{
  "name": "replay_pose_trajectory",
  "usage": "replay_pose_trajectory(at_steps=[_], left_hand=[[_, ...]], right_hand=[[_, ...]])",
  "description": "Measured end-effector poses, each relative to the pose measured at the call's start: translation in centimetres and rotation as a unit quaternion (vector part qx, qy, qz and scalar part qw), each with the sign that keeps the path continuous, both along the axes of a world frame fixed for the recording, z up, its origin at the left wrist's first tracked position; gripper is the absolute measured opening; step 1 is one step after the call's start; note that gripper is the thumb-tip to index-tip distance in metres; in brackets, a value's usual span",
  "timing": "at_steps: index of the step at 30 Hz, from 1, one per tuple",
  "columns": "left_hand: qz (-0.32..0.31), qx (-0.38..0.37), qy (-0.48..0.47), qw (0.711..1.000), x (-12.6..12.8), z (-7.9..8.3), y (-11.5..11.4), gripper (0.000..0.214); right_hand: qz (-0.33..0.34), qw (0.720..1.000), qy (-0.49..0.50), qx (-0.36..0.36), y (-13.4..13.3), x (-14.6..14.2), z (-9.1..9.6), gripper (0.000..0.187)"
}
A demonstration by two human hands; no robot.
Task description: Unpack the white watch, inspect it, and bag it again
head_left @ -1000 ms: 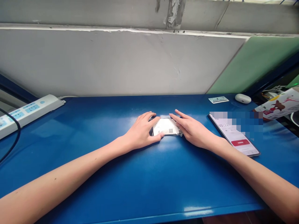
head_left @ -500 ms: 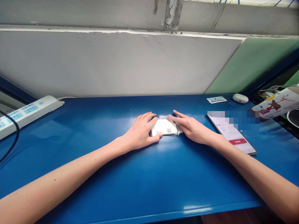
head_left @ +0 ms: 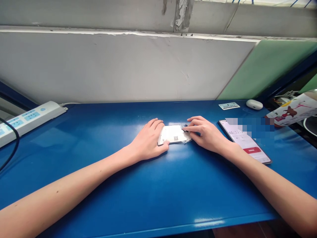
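Note:
A flat white packet point(head_left: 170, 133) with a small square printed code and a clear, crinkled plastic edge lies on the blue table. My left hand point(head_left: 150, 138) grips its left end, thumb along the near edge and fingers at the far side. At the packet's right end is my right hand point(head_left: 204, 134), with fingertips closed on the plastic edge by a small dark spot. The thumb of the right hand is mostly hidden.
A phone point(head_left: 250, 145) with a running timer lies right of my right hand. Behind it are a small card point(head_left: 229, 105) and a white earbud case point(head_left: 254, 104). A printed carton point(head_left: 294, 109) leans at far right. A power strip point(head_left: 32, 117) and black cable point(head_left: 16, 145) occupy the left.
My right hand has shifted slightly right and its fingers have drawn in from lying stretched over the packet to its right end, uncovering more of it. My left hand keeps its hold.

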State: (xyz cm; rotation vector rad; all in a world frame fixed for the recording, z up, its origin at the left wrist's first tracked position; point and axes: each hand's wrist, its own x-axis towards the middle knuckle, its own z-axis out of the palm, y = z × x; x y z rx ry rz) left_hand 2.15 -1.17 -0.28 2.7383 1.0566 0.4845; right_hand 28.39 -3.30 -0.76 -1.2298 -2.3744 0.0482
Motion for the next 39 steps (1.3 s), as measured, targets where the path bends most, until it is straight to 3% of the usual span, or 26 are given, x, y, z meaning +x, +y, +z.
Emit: replay_pose_trajectory(at_steps=[5,11,23,29,39], left_hand=[[0.003,-0.005,-0.004,1.000,0.0,-0.1,0.1,0.046],[0.007,-0.026,0.016,0.999,-0.1,-0.5,0.1,0.068],[-0.020,-0.041,-0.030,0.999,-0.4,-0.4,0.4,0.045],[-0.030,-0.037,-0.024,0.999,-0.5,-0.4,0.6,0.045],[-0.019,-0.027,-0.019,0.999,-0.5,-0.5,0.6,0.056]], right_hand=[[-0.002,0.999,-0.013,-0.046,-0.3,-0.2,0.1,0.030],[-0.011,0.998,-0.017,-0.058,-0.4,-0.4,0.4,0.036],[0.001,0.999,-0.012,-0.046,-0.6,-0.6,0.3,0.032],[0.014,0.999,0.015,-0.036,-0.4,-0.5,-0.2,0.028],[0.007,0.993,0.090,-0.082,-0.5,-0.8,-0.8,0.020]])
